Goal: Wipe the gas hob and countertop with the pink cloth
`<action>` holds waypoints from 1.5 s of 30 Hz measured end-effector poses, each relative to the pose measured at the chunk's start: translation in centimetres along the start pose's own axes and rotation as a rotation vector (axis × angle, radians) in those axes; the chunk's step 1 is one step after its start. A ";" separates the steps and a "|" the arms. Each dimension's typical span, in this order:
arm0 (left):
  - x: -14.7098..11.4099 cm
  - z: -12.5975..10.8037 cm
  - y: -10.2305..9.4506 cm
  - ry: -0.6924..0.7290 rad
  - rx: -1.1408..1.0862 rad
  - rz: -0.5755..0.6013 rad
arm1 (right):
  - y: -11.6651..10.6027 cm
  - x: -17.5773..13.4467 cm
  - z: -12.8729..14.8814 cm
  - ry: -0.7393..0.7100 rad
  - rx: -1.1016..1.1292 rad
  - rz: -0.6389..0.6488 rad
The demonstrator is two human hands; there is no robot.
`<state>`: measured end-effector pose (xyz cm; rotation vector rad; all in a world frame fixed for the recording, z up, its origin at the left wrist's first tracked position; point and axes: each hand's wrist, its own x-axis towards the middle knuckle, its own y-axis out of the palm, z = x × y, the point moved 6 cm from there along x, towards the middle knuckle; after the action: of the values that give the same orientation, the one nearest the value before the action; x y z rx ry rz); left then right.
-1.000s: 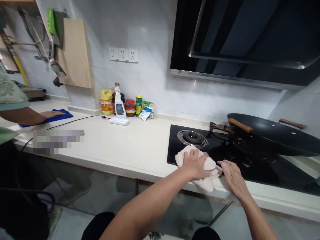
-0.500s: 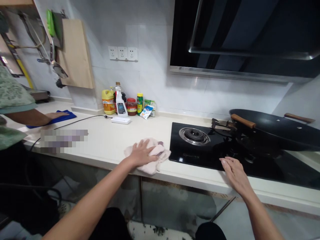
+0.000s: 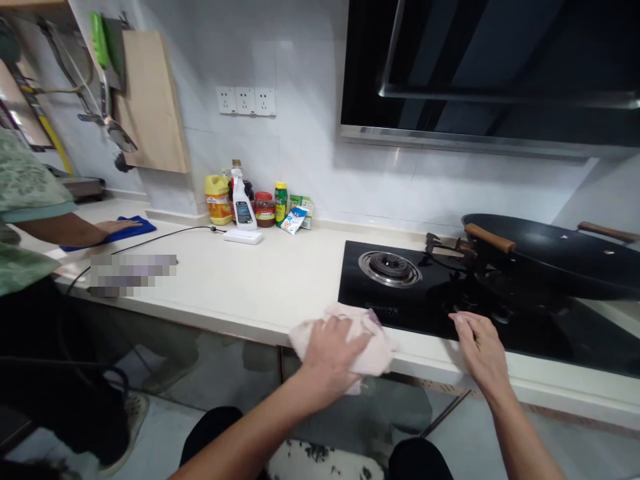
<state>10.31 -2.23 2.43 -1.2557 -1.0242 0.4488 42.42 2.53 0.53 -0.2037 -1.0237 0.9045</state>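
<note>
My left hand [image 3: 327, 353] presses on a pale pink cloth [image 3: 375, 350] at the counter's front edge, fingers bent over it. Part of the cloth hangs down past the edge, and its far side reaches the front left corner of the black glass gas hob [image 3: 430, 310]. My right hand [image 3: 480, 350] rests at the hob's front edge, its fingers loosely bent and close together, with nothing visible in them. A round burner [image 3: 390, 268] lies beyond both hands.
A large wok [image 3: 550, 260] with wooden handles stands on the hob's right side. Bottles and jars, among them a white spray bottle [image 3: 243, 203], line the wall. At left, another person's hand [image 3: 117, 228] lies on a blue cloth [image 3: 135, 231]. A range hood [image 3: 480, 137] hangs above.
My left hand has moved the pink cloth rightward and toward me, from the countertop to its front edge. My right hand has stayed nearly in place. The view has shifted slightly.
</note>
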 end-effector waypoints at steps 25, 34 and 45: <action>-6.4 13.3 -1.1 -0.153 0.102 -0.024 | 1.5 0.0 -3.1 0.026 -0.193 0.158; -9.8 28.5 -5.3 -0.751 0.166 0.199 | 2.6 1.4 -1.6 -0.112 -0.108 0.250; -1.6 34.5 -3.5 -0.938 0.116 0.283 | 9.3 5.1 2.4 -0.309 -0.248 0.344</action>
<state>-19.89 14.89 3.93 -1.0820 -1.5606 1.3782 36.39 11.53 0.15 -0.4699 -1.4170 1.1412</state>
